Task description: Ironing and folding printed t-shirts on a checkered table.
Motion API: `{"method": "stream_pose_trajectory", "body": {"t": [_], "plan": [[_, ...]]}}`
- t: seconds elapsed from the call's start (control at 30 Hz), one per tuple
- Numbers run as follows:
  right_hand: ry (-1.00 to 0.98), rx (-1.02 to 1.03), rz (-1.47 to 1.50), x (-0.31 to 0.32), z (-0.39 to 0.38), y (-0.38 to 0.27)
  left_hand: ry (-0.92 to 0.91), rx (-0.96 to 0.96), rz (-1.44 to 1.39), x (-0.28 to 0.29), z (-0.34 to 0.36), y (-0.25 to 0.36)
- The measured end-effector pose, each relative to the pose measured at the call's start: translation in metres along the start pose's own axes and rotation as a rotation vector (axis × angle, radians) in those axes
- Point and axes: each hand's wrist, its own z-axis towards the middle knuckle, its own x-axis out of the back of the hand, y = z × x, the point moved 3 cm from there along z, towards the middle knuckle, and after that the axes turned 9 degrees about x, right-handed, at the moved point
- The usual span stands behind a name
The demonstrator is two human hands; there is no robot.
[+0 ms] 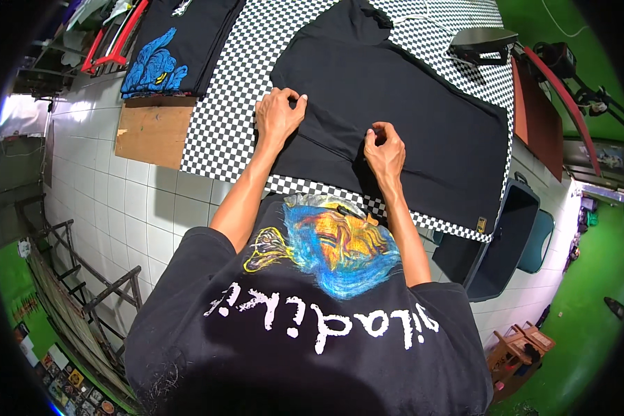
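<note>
A black garment (402, 97), which looks like a T-shirt, lies spread on a black-and-white checkered table cover (236, 76). My left hand (277, 118) is over the garment's left edge, its fingers curled and the thumb drawn close to the forefinger. Nearer its middle, my right hand (386, 152) has thumb and forefinger bent into a small loop, with a dark shadow on the cloth beside it. Whatever may be between the fingertips of either hand is too small to make out. Shallow creases run across the fabric between the hands.
A stack of folded black shirts (163, 59), the top one with a blue print, rests at the table's left on a wooden board (156, 132). An iron (483, 43) stands at the far right. Below the right edge is a dark bin (509, 239). Metal racks (97, 277) stand left.
</note>
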Motion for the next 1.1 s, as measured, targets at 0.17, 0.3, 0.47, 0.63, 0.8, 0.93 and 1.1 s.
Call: {"method": "stream_pose_trajectory", "body": {"t": [0.17, 0.3, 0.47, 0.63, 0.8, 0.93, 1.1], "plan": [[0.022, -0.055, 0.116, -0.001, 0.002, -0.002, 0.082, -0.024, -0.039, -0.011, 0.011, -0.005], [0.038, -0.158, 0.147, 0.0, 0.004, 0.007, 0.124, -0.046, -0.013, -0.016, 0.012, -0.001], [0.086, 0.23, -0.15, 0.008, 0.003, -0.004, 0.25, -0.179, -0.038, -0.003, 0.001, 0.008], [-0.358, 0.52, -0.354, -0.008, -0.031, -0.013, 0.007, -0.534, -0.003, 0.0, -0.039, 0.035], [-0.434, 0.482, -0.464, -0.009, -0.033, 0.004, -0.131, -0.495, 0.187, -0.026, -0.053, 0.014], [-0.364, 0.451, -0.447, -0.002, -0.036, 0.009, -0.127, -0.497, 0.169, -0.031, -0.055, 0.012], [-0.202, 0.353, -0.445, 0.051, -0.055, 0.033, -0.079, -0.464, 0.111, -0.01, -0.064, 0.013]]}}
